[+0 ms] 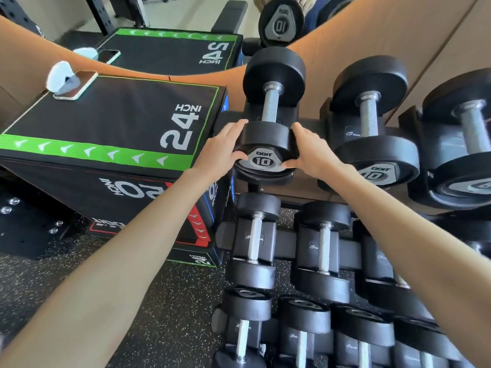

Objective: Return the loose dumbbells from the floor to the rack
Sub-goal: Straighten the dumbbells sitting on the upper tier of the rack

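Your hands clasp the near head of the "10" dumbbell (269,134) at the centre of the frame. The left hand (224,150) and right hand (312,148) curl round its rim from either side, thumbs on the face plate.

The dumbbell lies in the leftmost cradle of the top tier of the rack (285,241), handle pointing away from you, just right of the box (106,123).

Judging by this, you are seating it. Ease the weight down evenly with both hands and keep the handle in line with its neighbour (369,115). Check that both heads sit in the saddle before you let go. Draw your fingers out sideways so none is caught under the rim.

Your hands and the head cover the front lip of the cradle, so you cannot tell whether it is fully down. The far head blocks the back of the saddle. The dumbbells at the right edge are cut off, and the bottom tier's labels are too blurred to read. Only a strip of floor (159,301) shows at the lower left, so any loose dumbbells elsewhere are out of view.
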